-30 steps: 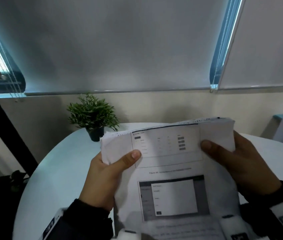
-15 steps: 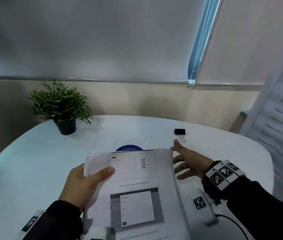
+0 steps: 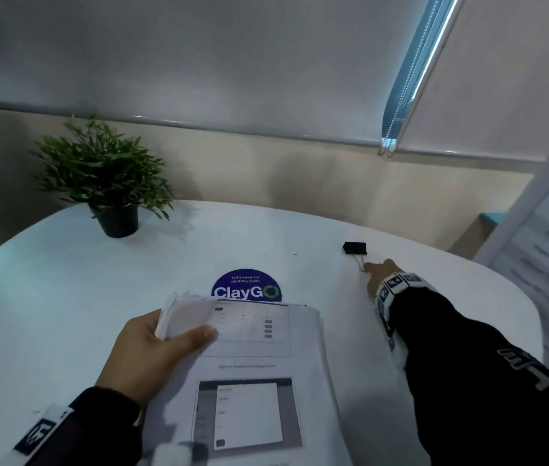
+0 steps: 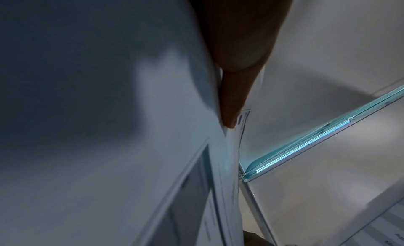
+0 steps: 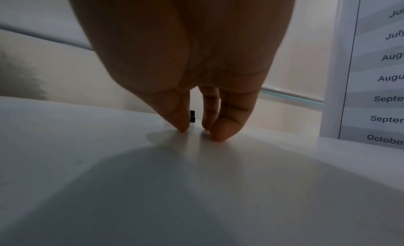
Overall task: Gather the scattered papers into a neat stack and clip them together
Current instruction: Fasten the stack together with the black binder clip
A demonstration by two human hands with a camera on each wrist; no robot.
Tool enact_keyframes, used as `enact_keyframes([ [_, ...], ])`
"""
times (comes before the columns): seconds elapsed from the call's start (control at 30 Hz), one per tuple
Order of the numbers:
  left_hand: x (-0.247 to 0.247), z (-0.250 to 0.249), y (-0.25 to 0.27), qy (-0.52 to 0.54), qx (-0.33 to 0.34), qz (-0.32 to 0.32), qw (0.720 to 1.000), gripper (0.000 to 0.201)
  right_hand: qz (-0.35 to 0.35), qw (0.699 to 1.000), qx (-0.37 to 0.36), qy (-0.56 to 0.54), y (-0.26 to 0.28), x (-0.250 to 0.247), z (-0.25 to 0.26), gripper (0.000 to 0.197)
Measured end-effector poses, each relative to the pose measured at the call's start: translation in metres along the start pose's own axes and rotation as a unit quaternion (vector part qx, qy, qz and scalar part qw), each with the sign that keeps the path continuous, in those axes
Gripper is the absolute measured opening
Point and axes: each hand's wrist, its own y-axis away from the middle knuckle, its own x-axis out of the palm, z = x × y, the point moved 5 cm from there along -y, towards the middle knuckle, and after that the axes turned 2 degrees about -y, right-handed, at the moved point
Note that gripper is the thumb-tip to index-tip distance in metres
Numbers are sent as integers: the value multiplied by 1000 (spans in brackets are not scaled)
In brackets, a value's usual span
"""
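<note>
My left hand (image 3: 165,344) grips a stack of printed papers (image 3: 256,361) by its upper left corner, thumb on top, and that corner bends upward. In the left wrist view the thumb (image 4: 231,101) presses the sheets' edge (image 4: 231,163). A black binder clip (image 3: 354,247) lies on the white table (image 3: 64,297) at the far right. My right hand (image 3: 367,266) reaches out to it, fingertips at the clip's wire handles. The right wrist view shows that hand (image 5: 200,133) with straight fingers, tips on the table, and the clip (image 5: 192,116) just behind them, ungrasped.
A potted green plant (image 3: 105,176) stands at the table's back left. A round blue ClayGO sticker (image 3: 246,287) lies on the tabletop just beyond the papers. A white board printed with month names (image 3: 548,264) stands at the right edge.
The stack came down from in front of me to just above the table. My right hand let go of it and reached forward and right to the binder clip.
</note>
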Motion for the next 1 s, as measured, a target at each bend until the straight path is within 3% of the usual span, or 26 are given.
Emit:
enact_keyframes([
  [0.2, 0, 1, -1, 8, 1, 7, 1000, 16, -26, 998, -20, 45, 9, -9, 11, 28],
  [0.4, -1, -3, 3, 5, 2, 11, 1000, 16, -25, 997, -35, 63, 43, 1, 30, 31],
  [0.47, -2, -1, 2, 0, -3, 12, 1000, 18, -23, 998, -44, 37, 56, -1, 39, 31],
  [0.53, -2, 0, 2, 0, -5, 11, 1000, 26, -65, 995, -56, -47, 72, -20, 49, 23],
  [0.6, -2, -1, 2, 4, -4, 12, 1000, 35, -149, 974, -88, -145, 98, -50, 61, 15],
  [0.67, -2, -2, 4, 10, -4, 17, 1000, 34, -225, 931, -169, -235, 140, -76, 81, 13],
  [0.73, -3, -4, 5, 7, 2, 11, 1000, 23, -256, 878, -280, -292, 194, -87, 109, 10],
  [0.8, -4, -8, 8, 3, 14, 0, 1000, 16, -248, 849, -359, -297, 242, -81, 137, 11],
  [0.87, -5, -11, 10, -9, 25, -14, 1000, 15, -215, 852, -388, -278, 266, -61, 155, 13],
  [1.0, -4, -18, 15, -23, 47, -14, 999, 15, -171, 874, -377, -255, 268, -27, 173, 16],
])
